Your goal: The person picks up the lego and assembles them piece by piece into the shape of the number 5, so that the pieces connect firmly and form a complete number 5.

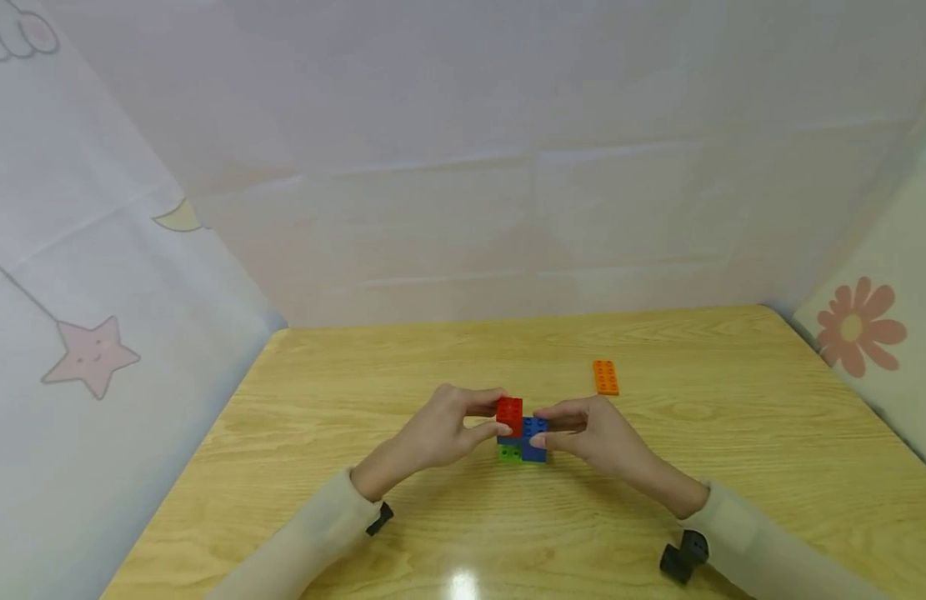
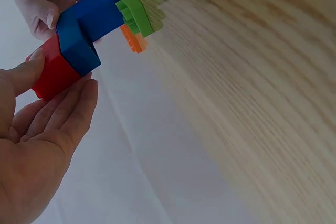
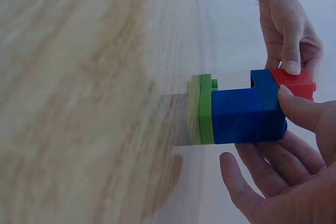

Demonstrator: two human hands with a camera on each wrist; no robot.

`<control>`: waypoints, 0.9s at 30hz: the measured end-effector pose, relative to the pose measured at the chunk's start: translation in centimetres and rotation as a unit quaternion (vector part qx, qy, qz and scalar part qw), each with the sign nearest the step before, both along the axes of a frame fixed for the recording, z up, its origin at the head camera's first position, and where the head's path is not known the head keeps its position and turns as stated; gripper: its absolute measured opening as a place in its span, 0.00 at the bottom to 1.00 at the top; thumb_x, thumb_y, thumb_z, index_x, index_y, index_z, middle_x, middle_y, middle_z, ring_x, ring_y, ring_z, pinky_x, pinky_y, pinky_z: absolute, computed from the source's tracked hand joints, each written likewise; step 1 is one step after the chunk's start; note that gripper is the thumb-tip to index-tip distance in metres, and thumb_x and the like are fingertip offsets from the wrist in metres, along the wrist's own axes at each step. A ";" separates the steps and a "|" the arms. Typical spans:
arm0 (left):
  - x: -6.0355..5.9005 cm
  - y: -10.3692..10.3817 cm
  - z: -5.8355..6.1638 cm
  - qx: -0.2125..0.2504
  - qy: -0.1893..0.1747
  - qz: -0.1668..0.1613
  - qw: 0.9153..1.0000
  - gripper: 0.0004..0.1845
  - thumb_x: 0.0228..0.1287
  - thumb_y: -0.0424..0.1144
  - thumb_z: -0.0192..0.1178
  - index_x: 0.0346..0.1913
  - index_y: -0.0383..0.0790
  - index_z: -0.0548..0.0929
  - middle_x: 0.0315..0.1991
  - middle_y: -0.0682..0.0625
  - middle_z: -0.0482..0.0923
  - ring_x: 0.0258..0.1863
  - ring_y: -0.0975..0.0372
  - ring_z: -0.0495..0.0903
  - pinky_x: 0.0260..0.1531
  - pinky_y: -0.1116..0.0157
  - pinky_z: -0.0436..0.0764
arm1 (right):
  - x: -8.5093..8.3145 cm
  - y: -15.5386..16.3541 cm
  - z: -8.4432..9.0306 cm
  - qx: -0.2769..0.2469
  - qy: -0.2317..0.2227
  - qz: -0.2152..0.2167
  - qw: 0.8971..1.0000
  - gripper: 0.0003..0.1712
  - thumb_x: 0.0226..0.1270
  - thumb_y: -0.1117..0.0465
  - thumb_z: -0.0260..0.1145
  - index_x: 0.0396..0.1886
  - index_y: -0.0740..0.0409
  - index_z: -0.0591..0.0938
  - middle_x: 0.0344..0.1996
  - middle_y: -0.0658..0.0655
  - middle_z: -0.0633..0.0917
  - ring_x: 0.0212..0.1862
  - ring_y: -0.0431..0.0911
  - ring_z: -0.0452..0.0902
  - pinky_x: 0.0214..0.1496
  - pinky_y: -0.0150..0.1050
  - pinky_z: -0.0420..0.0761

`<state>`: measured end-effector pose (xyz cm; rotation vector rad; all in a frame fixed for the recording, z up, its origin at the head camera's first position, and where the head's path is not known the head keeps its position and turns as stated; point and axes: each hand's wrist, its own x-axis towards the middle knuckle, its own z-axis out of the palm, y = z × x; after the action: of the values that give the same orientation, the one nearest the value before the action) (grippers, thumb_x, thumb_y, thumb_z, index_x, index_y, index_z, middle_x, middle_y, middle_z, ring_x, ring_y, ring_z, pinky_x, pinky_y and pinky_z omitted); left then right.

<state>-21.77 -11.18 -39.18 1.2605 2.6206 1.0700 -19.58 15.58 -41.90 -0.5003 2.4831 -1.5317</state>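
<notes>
Across the wood-grained counter point(image 1: 432, 533), two hands at work. Left hand point(image 1: 440, 429): thumb and fingers clamped on red end of block stack point(image 1: 535, 443). Right hand point(image 1: 601, 433): thumb and fingers clamped on its blue top, opposite side. Stack stands upright between them, on the counter. Upper blue brick point(image 3: 270, 106) overhangs lower blue brick point(image 3: 236, 116); green plate point(image 3: 206, 111) underneath. Orange plate point(image 1: 606, 378) lies flat, apart, beyond right hand. Red brick point(image 1: 509, 415) sits on the overhang.
</notes>
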 end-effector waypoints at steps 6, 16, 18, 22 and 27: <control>-0.1 0.0 0.1 -0.007 0.002 0.002 1.000 0.23 0.75 0.41 0.65 0.67 0.34 0.82 0.59 0.42 0.88 0.55 0.54 0.90 0.57 0.57 0.88 | -0.1 0.0 -0.1 -0.007 0.001 0.002 1.000 0.25 0.67 0.50 0.77 0.60 0.56 0.88 0.55 0.61 0.91 0.53 0.51 0.91 0.53 0.47 0.90; -0.1 -0.1 0.0 -0.011 0.002 0.004 1.000 0.24 0.75 0.41 0.65 0.68 0.33 0.81 0.58 0.41 0.88 0.54 0.54 0.91 0.57 0.56 0.88 | 0.0 0.0 -0.2 -0.012 -0.001 0.002 1.000 0.26 0.67 0.50 0.77 0.60 0.58 0.88 0.55 0.62 0.90 0.53 0.51 0.91 0.52 0.45 0.91; -0.2 -0.2 0.0 -0.012 0.005 0.004 1.000 0.24 0.75 0.41 0.66 0.68 0.33 0.81 0.58 0.41 0.88 0.54 0.54 0.91 0.57 0.56 0.88 | 0.1 -0.1 -0.1 -0.014 -0.004 0.001 1.000 0.26 0.67 0.50 0.77 0.60 0.57 0.88 0.56 0.61 0.90 0.53 0.51 0.91 0.53 0.46 0.90; -0.2 -0.3 0.0 -0.010 0.009 0.002 1.000 0.23 0.74 0.41 0.66 0.67 0.34 0.82 0.58 0.41 0.88 0.53 0.54 0.91 0.56 0.56 0.88 | 0.1 -0.1 0.0 -0.018 -0.008 0.002 1.000 0.26 0.67 0.50 0.77 0.61 0.57 0.88 0.56 0.61 0.90 0.54 0.50 0.91 0.53 0.46 0.90; -0.2 -0.3 -0.1 -0.005 0.002 0.000 1.000 0.23 0.74 0.41 0.66 0.67 0.34 0.82 0.58 0.41 0.88 0.53 0.53 0.91 0.56 0.54 0.88 | 0.1 -0.1 -0.1 -0.019 -0.007 0.004 1.000 0.26 0.67 0.50 0.77 0.61 0.57 0.88 0.56 0.61 0.90 0.53 0.51 0.91 0.53 0.46 0.90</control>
<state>-22.00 -11.52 -39.31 1.2628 2.6252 1.0555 -19.52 15.43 -42.00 -0.5039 2.4420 -1.5767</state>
